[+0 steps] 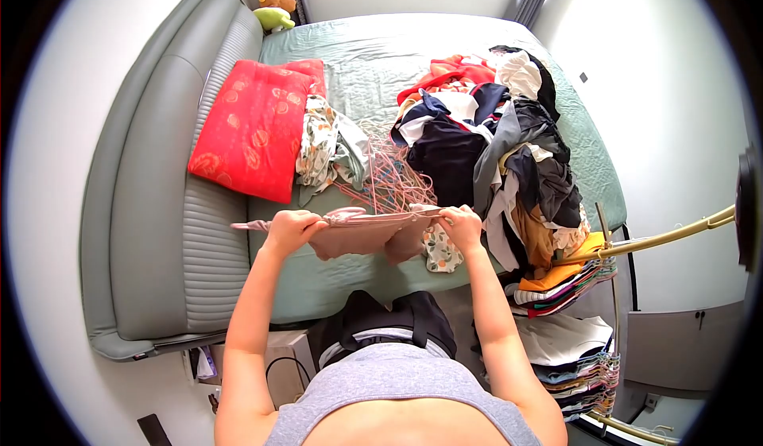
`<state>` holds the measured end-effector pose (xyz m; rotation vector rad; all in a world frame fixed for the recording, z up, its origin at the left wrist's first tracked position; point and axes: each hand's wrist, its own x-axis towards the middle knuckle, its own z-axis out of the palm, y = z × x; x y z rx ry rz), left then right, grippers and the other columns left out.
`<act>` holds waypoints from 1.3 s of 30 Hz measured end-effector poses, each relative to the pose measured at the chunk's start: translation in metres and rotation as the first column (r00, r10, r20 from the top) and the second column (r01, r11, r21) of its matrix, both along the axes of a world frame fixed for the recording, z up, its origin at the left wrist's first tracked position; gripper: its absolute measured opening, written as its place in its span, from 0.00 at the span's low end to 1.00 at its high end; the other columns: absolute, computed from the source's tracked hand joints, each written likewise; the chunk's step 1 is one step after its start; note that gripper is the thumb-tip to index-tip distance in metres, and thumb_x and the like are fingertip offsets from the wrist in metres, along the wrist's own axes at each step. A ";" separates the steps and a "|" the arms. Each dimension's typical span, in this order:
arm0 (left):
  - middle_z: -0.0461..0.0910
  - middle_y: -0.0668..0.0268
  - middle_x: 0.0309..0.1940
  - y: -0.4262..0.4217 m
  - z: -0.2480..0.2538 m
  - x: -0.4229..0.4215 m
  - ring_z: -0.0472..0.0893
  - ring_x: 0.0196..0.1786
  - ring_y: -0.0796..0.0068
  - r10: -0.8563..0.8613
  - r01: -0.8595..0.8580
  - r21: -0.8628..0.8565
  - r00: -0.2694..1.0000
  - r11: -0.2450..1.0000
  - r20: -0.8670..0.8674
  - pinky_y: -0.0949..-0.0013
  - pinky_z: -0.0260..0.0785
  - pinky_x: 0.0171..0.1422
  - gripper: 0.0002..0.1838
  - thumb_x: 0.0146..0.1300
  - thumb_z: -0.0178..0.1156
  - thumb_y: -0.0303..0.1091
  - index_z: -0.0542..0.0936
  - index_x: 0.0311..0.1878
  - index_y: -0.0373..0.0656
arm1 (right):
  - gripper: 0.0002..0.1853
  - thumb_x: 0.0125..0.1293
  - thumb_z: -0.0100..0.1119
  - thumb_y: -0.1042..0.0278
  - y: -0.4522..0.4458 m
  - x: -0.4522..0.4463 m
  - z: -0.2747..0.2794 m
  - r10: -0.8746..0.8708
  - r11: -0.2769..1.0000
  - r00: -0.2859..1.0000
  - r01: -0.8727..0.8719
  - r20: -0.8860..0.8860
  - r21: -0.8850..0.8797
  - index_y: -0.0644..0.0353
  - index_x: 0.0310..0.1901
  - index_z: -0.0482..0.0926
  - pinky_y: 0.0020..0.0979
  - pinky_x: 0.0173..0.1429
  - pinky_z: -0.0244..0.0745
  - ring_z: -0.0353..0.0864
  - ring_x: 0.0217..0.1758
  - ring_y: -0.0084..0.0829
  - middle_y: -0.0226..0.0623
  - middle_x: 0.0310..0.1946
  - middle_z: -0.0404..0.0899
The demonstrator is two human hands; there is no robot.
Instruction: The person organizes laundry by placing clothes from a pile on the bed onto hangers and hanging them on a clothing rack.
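A dusty-pink garment (362, 236) is stretched sideways between my two hands, above the near side of the bed. My left hand (296, 230) is closed on its left part, and a narrow end sticks out past that fist. At the right end, my right hand (461, 227) pinches the edge. The cloth sags below the taut upper edge; its exact kind is unclear. Just beyond it lies a tangled heap of pink and white hangers (389, 176). A small white cloth with an orange and green print (442, 251) shows below my right hand.
Red pillows (254, 128) and a leaf-print cloth (319, 148) lie by the grey headboard (143, 176). A big clothes pile (453, 152) covers the bed's right side. Hung clothes (564, 339) and a gold rack (675, 234) stand at right. Plush toys (275, 17) sit in the far corner.
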<state>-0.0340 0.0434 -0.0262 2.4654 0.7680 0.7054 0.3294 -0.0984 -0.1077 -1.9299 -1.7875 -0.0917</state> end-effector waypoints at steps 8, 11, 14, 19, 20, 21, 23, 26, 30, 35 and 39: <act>0.81 0.60 0.28 -0.002 -0.009 0.006 0.81 0.29 0.61 0.170 -0.164 -0.063 0.979 0.984 0.108 0.67 0.72 0.33 0.07 0.56 0.62 0.36 0.82 0.32 0.42 | 0.06 0.44 0.67 0.66 -0.004 -0.043 0.027 0.263 0.956 0.960 -0.246 -0.098 0.158 0.52 0.27 0.81 0.38 0.54 0.67 0.73 0.51 0.37 0.31 0.45 0.77; 0.81 0.60 0.30 -0.010 -0.021 0.024 0.81 0.32 0.61 0.146 -0.130 -0.119 0.979 0.984 0.139 0.67 0.73 0.35 0.08 0.56 0.62 0.37 0.82 0.33 0.43 | 0.06 0.44 0.67 0.65 -0.004 -0.074 0.042 0.254 0.957 0.954 -0.225 -0.161 0.182 0.50 0.27 0.83 0.43 0.66 0.55 0.62 0.65 0.43 0.38 0.61 0.68; 0.81 0.61 0.30 -0.026 -0.032 0.051 0.81 0.32 0.60 0.067 -0.050 -0.116 0.987 0.992 0.148 0.66 0.73 0.35 0.08 0.57 0.61 0.38 0.82 0.34 0.45 | 0.08 0.46 0.68 0.64 -0.006 -0.088 0.047 0.262 0.957 0.949 -0.232 -0.175 0.175 0.50 0.30 0.82 0.47 0.68 0.52 0.65 0.62 0.41 0.37 0.55 0.72; 0.79 0.61 0.25 -0.042 -0.027 0.086 0.78 0.27 0.60 -0.006 0.012 -0.020 0.965 1.000 0.262 0.65 0.69 0.30 0.06 0.58 0.59 0.33 0.80 0.31 0.42 | 0.10 0.48 0.68 0.66 -0.036 -0.077 0.053 0.183 0.982 0.905 -0.146 -0.384 0.123 0.56 0.28 0.75 0.39 0.49 0.66 0.75 0.39 0.36 0.33 0.29 0.75; 0.79 0.62 0.25 -0.042 -0.024 0.091 0.78 0.27 0.59 0.019 -0.021 0.006 0.963 1.000 0.268 0.64 0.70 0.30 0.07 0.58 0.59 0.35 0.80 0.31 0.42 | 0.11 0.48 0.68 0.69 -0.047 -0.069 0.046 0.136 0.985 0.915 -0.084 -0.380 0.151 0.57 0.25 0.72 0.36 0.42 0.67 0.74 0.35 0.37 0.33 0.25 0.75; 0.79 0.63 0.24 -0.041 -0.022 0.096 0.78 0.27 0.59 0.044 -0.054 0.031 0.960 0.998 0.276 0.63 0.70 0.30 0.07 0.59 0.59 0.36 0.80 0.30 0.43 | 0.11 0.48 0.68 0.69 -0.061 -0.059 0.046 0.084 0.990 0.907 -0.030 -0.412 0.136 0.58 0.26 0.72 0.35 0.42 0.67 0.74 0.34 0.38 0.32 0.23 0.74; 0.77 0.64 0.24 -0.040 -0.020 0.104 0.77 0.27 0.59 0.056 -0.075 0.086 0.977 0.993 0.206 0.63 0.68 0.31 0.07 0.59 0.58 0.35 0.79 0.28 0.43 | 0.12 0.48 0.68 0.69 -0.088 -0.041 0.036 -0.053 0.963 0.897 0.162 -0.439 0.215 0.59 0.28 0.71 0.35 0.43 0.66 0.74 0.34 0.38 0.30 0.21 0.74; 0.78 0.65 0.26 -0.045 -0.026 0.121 0.77 0.30 0.61 0.039 -0.067 0.214 0.991 0.975 0.129 0.63 0.68 0.34 0.07 0.59 0.57 0.36 0.79 0.30 0.45 | 0.10 0.50 0.67 0.67 -0.131 -0.017 0.033 -0.197 0.935 0.871 0.305 -0.451 0.181 0.58 0.28 0.74 0.37 0.52 0.64 0.74 0.33 0.37 0.30 0.21 0.75; 0.78 0.65 0.26 -0.064 -0.043 0.157 0.76 0.29 0.70 -0.186 0.174 0.081 0.965 0.982 0.183 0.70 0.68 0.36 0.08 0.62 0.57 0.36 0.79 0.35 0.41 | 0.04 0.50 0.66 0.70 -0.199 -0.003 0.052 -0.171 0.908 0.877 0.317 -0.449 0.273 0.56 0.29 0.82 0.36 0.51 0.64 0.72 0.30 0.32 0.29 0.20 0.74; 0.71 0.75 0.19 -0.110 -0.070 0.199 0.67 0.25 0.87 -0.080 0.272 -0.655 0.948 0.705 0.307 0.79 0.61 0.29 0.08 0.60 0.61 0.32 0.79 0.31 0.37 | 0.04 0.52 0.65 0.71 -0.303 0.023 0.039 -0.324 0.839 0.800 0.490 -0.504 0.237 0.58 0.31 0.83 0.34 0.46 0.64 0.70 0.29 0.31 0.30 0.21 0.74; 0.67 0.78 0.15 -0.162 -0.076 0.243 0.62 0.22 0.87 0.105 0.087 -0.436 0.911 0.896 0.399 0.78 0.53 0.24 0.13 0.58 0.64 0.33 0.77 0.21 0.36 | 0.05 0.54 0.64 0.70 -0.378 0.030 0.022 -0.435 0.758 0.661 0.635 -0.611 0.147 0.59 0.32 0.82 0.29 0.45 0.66 0.71 0.29 0.28 0.31 0.22 0.75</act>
